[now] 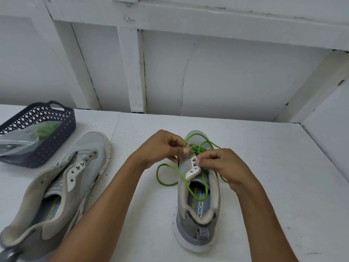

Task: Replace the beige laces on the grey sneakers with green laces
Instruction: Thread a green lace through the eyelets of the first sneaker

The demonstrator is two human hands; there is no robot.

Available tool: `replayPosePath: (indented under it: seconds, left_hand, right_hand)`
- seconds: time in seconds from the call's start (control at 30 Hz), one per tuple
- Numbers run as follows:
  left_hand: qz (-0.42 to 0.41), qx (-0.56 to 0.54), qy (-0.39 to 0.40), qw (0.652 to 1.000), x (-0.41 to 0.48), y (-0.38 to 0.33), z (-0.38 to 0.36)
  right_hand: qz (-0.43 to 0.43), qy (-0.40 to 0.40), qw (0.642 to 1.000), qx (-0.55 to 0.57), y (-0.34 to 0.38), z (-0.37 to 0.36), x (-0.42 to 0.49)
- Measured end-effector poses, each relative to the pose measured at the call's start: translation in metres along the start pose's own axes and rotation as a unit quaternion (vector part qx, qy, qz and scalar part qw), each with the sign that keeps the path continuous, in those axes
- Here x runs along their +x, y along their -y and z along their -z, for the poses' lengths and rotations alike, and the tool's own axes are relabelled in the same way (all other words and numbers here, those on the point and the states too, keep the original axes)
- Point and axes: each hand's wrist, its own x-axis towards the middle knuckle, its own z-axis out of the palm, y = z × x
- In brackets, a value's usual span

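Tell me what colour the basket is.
The basket is dark navy with lattice cut-outs, seen best in the head view.

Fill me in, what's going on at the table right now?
A person is threading a green lace into the grey sneaker standing on the white table. The left grip pinches the lace above the tongue, and the right grip pinches the sneaker's eyelet flap. Most of the lace lies in loose loops. The other sneaker lies to the left with bare eyelets, beside a dark basket holding a plastic bag with something green inside.
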Motion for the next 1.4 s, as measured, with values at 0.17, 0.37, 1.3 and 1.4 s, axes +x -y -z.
replayPosePath:
  seconds: [0.17, 0.37, 1.3, 1.4]
  left_hand:
    - [-0.001, -0.002, 0.012, 1.0, 0.0, 0.0, 0.001]
    - [-0.015, -0.004, 0.006, 1.0, -0.002, -0.002, 0.004]
    - [-0.052, -0.051, -0.066, 0.995, -0.013, 0.0, -0.014]
    - [-0.063, -0.038, -0.071, 0.995, -0.013, 0.003, -0.013]
  right_hand:
    - [-0.012, 0.021, 0.997, 0.067, -0.002, -0.003, 0.003]
    - [-0.022, 0.042, 0.995, 0.09, 0.0, -0.007, 0.004]
    - [0.0, 0.036, 0.997, 0.062, 0.002, -0.007, -0.002]
    - [0.004, 0.03, 0.998, 0.046, 0.001, -0.008, -0.001]
